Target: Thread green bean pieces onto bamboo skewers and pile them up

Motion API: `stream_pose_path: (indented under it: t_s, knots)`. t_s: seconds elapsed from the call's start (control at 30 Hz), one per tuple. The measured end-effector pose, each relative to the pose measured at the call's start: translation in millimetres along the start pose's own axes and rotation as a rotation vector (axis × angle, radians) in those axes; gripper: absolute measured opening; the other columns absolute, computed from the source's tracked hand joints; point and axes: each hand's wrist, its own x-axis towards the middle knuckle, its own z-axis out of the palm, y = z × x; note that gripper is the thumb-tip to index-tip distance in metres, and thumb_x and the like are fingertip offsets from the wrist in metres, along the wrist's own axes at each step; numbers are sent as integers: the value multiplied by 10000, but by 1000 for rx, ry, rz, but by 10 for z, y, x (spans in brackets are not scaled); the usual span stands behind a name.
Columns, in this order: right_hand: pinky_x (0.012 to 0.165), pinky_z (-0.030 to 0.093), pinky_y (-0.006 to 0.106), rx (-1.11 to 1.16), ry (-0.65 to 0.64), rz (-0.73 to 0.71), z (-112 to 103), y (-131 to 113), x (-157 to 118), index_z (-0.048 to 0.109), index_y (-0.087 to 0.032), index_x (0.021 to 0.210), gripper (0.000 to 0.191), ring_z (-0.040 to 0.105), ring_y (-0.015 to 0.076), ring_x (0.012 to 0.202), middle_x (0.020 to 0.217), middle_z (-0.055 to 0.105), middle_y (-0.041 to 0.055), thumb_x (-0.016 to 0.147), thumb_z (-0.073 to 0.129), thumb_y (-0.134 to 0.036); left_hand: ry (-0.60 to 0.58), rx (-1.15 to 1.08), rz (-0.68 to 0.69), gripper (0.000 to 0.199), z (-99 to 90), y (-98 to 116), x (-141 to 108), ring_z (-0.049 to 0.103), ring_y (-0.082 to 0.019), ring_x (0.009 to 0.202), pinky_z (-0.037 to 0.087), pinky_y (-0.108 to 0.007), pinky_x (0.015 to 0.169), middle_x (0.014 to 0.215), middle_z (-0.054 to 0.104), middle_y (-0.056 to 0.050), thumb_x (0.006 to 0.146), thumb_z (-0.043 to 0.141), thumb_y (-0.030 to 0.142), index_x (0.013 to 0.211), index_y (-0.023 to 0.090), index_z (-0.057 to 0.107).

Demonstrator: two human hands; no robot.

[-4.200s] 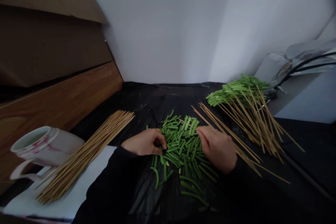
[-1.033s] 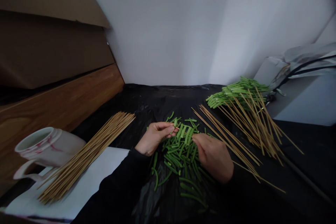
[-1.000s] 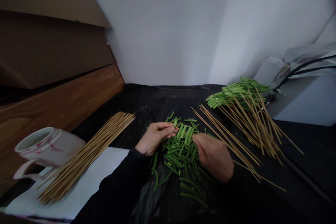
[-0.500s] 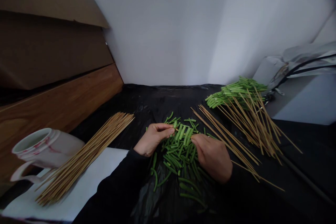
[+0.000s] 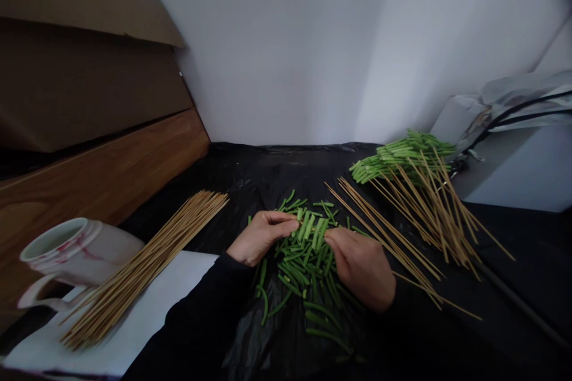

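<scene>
Several short green bean pieces (image 5: 311,230) sit side by side across a thin wooden skewer, between my two hands. My left hand (image 5: 263,237) pinches a bean piece at the left end of the row, thumb and finger together. On the other side, my right hand (image 5: 363,265) is closed round the skewer, whose long end comes out behind the hand to the lower right. Loose cut green beans (image 5: 297,271) lie in a pile under both hands on the black plastic sheet (image 5: 286,169).
A bundle of skewers (image 5: 147,268) rests against a white mug (image 5: 89,250) on white paper (image 5: 192,268) at left. Loose skewers (image 5: 388,232) lie at right, beside threaded beans (image 5: 402,155) with skewers. Cardboard (image 5: 89,83) and a grey box (image 5: 522,166) flank the sheet.
The leftmost bean piece and my left thumb have shifted slightly to the right, toward the row. The skewer's far end has drawn in slightly toward my right hand.
</scene>
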Motion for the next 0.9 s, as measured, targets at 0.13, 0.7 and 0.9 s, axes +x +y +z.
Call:
stream_pose_path:
  t_s: [0.13,0.7,0.9]
  knots:
    - [682,340,269,-6,6,-7,7,9,-5,566,-180,781,220,557,144,705,740,605,20,884,384,-111,-16,9,-9,252,1,-5,0,583,-96,630,438,-226,649,701,710,-45,604,827,263,800,123,755]
    - [656,337,263,-46,31,-21,6,8,3,583,-176,802,237,558,131,677,736,617,20,907,375,-133,-17,44,29,226,19,-23,8,546,-81,632,421,-219,645,701,677,-20,633,809,276,805,141,751]
    - [672,354,249,-54,39,1,-18,3,21,609,-176,857,269,594,126,716,765,642,26,945,354,-176,-23,25,54,295,6,-10,11,587,-105,703,449,-252,707,845,708,-54,636,803,295,884,147,746]
